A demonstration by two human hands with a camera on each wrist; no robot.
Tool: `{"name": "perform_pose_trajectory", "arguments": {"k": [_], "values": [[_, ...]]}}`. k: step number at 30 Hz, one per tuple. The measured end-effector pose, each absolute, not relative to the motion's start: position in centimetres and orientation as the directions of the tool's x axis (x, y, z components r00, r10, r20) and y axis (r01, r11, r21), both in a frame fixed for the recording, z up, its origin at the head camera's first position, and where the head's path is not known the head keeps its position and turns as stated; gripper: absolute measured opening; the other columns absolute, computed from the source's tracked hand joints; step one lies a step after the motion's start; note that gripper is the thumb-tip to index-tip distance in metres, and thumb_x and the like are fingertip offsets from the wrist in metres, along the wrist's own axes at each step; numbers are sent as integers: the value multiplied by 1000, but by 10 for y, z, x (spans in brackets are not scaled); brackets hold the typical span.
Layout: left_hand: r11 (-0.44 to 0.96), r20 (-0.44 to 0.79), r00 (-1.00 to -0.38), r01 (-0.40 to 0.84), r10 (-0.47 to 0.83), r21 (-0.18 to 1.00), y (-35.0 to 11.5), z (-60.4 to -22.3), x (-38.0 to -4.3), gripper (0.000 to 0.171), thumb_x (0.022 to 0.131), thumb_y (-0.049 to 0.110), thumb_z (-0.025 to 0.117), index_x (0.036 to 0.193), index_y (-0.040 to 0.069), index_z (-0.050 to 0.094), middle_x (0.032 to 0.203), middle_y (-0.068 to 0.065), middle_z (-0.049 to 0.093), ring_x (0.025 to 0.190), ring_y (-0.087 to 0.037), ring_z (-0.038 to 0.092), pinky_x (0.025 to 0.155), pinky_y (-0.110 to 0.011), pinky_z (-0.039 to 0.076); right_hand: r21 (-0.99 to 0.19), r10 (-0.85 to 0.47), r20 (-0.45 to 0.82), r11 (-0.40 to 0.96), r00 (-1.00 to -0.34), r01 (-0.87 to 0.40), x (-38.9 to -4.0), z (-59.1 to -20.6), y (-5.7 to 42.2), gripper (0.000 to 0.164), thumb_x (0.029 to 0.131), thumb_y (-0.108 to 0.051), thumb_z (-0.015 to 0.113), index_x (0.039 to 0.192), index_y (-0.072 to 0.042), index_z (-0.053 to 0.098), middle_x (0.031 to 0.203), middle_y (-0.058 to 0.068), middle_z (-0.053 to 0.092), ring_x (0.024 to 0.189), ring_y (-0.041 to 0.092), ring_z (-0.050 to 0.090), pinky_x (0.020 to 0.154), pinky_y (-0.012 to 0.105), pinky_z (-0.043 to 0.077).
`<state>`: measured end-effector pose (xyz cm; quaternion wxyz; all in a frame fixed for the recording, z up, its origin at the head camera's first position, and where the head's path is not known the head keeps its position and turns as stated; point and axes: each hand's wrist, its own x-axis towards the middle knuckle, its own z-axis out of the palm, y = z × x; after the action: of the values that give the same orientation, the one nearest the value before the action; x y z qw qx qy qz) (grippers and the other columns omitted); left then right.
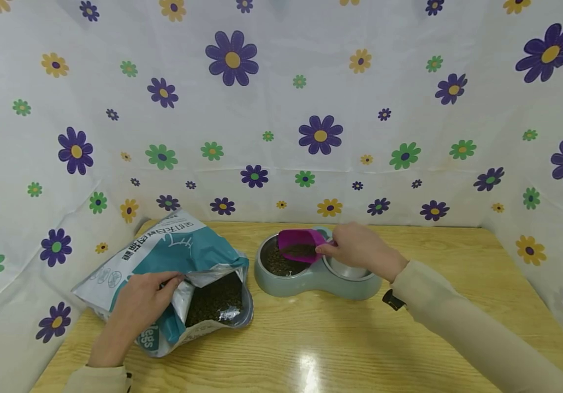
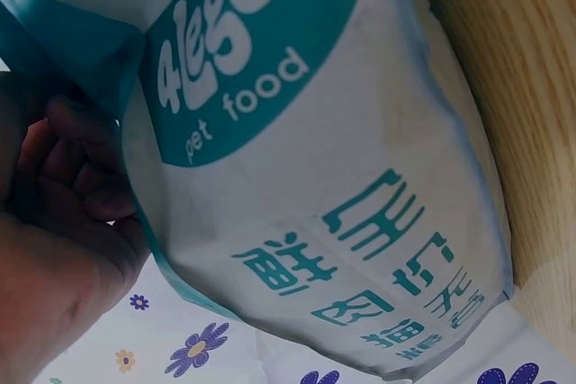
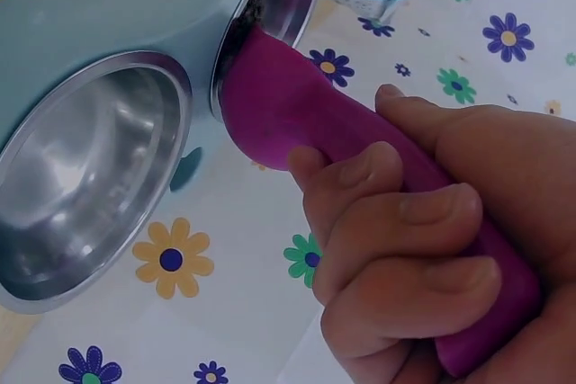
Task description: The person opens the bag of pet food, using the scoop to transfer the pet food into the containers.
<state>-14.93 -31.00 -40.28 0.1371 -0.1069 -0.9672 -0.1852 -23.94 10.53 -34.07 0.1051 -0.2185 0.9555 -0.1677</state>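
My right hand grips the handle of a magenta scoop, its fingers wrapped round it in the right wrist view. The scoop is over the left bowl of a pale blue-green double pet feeder. Brown kibble lies in that bowl, and some shows in the scoop. The right-hand steel bowl has no kibble in it. My left hand pinches the folded edge of a white and teal pet food bag, whose mouth is open toward the feeder. Dark kibble fills the bag's opening.
Feeder and bag stand on a light wood-grain table, the bag on the left and the feeder just right of it. A white cloth printed with flowers hangs behind the table and along both sides.
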Motion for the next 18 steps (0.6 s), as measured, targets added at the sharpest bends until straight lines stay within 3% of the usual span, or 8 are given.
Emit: {"name": "perform_pose_trajectory", "arguments": {"k": [8, 18], "values": [[911, 300, -941, 256, 158, 324, -310, -403, -149, 20, 99, 17, 67, 111, 8, 80, 99, -13, 80, 64, -13, 66, 56, -32, 48, -263, -443, -66, 872, -894, -413, -232, -344, 100, 55, 99, -40, 67, 58, -18, 38, 54, -7, 29, 48, 7, 30, 46, 22, 24], [911, 309, -938, 260, 158, 322, -310, -403, -150, 21, 99, 18, 67, 112, 8, 80, 99, -13, 80, 60, -8, 59, 54, -28, 42, -102, -475, 62, 872, -878, -479, -223, -349, 94, 52, 97, -40, 70, 59, -16, 44, 54, -6, 31, 49, 9, 33, 43, 23, 21]]}}
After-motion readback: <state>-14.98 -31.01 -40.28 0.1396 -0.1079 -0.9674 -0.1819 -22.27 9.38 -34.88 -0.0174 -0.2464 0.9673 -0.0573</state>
